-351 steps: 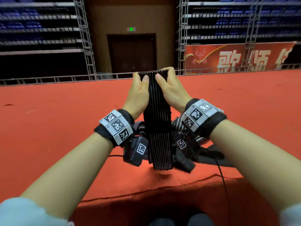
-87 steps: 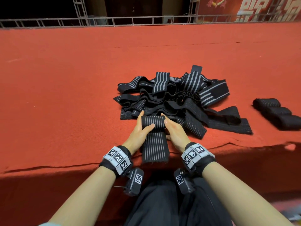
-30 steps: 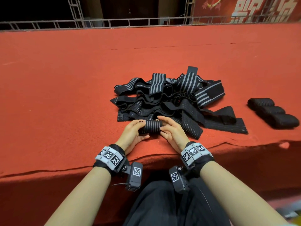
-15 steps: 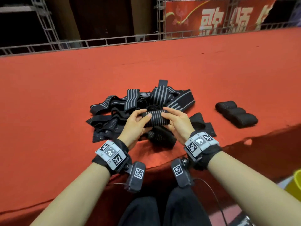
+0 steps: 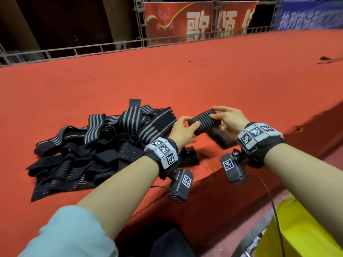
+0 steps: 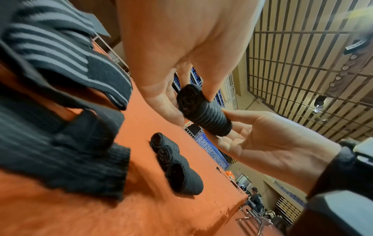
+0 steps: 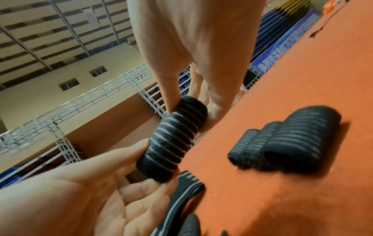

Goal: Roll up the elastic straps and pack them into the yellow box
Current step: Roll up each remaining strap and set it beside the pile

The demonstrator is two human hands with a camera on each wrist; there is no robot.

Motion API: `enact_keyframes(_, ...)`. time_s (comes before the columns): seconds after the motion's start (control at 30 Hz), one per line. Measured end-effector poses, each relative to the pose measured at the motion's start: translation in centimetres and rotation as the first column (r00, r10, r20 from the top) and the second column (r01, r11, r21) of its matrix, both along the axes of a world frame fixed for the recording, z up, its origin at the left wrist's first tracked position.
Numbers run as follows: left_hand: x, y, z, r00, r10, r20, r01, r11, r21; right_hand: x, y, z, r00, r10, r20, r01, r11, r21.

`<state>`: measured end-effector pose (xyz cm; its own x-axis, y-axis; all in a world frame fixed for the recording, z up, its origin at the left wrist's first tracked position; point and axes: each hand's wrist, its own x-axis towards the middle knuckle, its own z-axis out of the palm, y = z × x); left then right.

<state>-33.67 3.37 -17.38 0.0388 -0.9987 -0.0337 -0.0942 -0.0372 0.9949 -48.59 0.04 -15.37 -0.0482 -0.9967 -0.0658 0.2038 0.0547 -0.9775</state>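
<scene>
A rolled black strap with thin grey stripes (image 5: 204,123) is held in the air above the red carpet. My left hand (image 5: 193,129) pinches its left end and my right hand (image 5: 220,115) grips its right end. In the left wrist view the rolled strap (image 6: 203,111) shows its spiral end between thumb and fingers. Right below lie three finished rolls (image 7: 286,143) side by side, also visible as three finished rolls (image 6: 175,164). The loose pile of straps (image 5: 104,145) lies to the left. A corner of the yellow box (image 5: 297,230) shows at the lower right, below the carpeted ledge.
The red carpeted platform (image 5: 204,75) stretches far back to a metal railing (image 5: 111,47). Its front edge (image 5: 213,180) drops off just under my wrists. A cable (image 5: 269,197) hangs from the right wrist camera over the yellow box.
Both hands lifted the finished roll off the carpet and carried it right, over the three finished rolls. The head turned right, bringing the yellow box into view.
</scene>
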Motion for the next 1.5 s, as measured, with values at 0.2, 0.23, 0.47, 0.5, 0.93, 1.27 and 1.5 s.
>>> enact_keyframes(0.2, -5.2, -3.7, -1.5, 0.995, -0.067, 0.073, 0.061, 0.994, 0.088, -5.5, -3.3, -2.4, 0.991, -0.083, -0.108, 0.099, 0.984, 0.150)
enact_keyframes(0.23, -6.0, -4.2, -1.8, 0.996, -0.068, 0.062, 0.061, 0.993, 0.104, -6.1, -3.6, -2.6, 0.988, -0.102, -0.119, 0.119, 0.982, 0.148)
enact_keyframes(0.47, -6.4, -8.8, -1.2, 0.999, -0.021, 0.030, 0.017, 0.990, 0.137, -6.2, -7.8, -1.5, 0.980, -0.100, -0.171, 0.120, 0.987, 0.111)
enact_keyframes(0.5, -6.1, -9.9, -1.0, 0.999, -0.009, 0.043, 0.004, 0.991, 0.130, -5.8, -8.9, -1.2, 0.979, -0.086, -0.187, 0.108, 0.987, 0.115)
enact_keyframes(0.93, -2.6, -20.2, -4.5, 0.920, 0.169, 0.352, -0.180, 0.984, -0.002, -2.3, -19.6, -3.4, 0.829, -0.028, -0.558, 0.083, 0.994, 0.073)
enact_keyframes(1.27, -2.8, -23.3, -8.2, 0.912, 0.094, 0.400, -0.152, 0.982, 0.115, -2.4, -22.9, -5.9, 0.579, 0.158, -0.800, 0.025, 0.977, 0.211)
enact_keyframes(1.5, -2.8, -24.3, -8.6, 0.890, 0.014, 0.456, -0.133, 0.964, 0.231, -2.1, -22.6, -5.7, 0.391, 0.259, -0.883, 0.060, 0.950, 0.305)
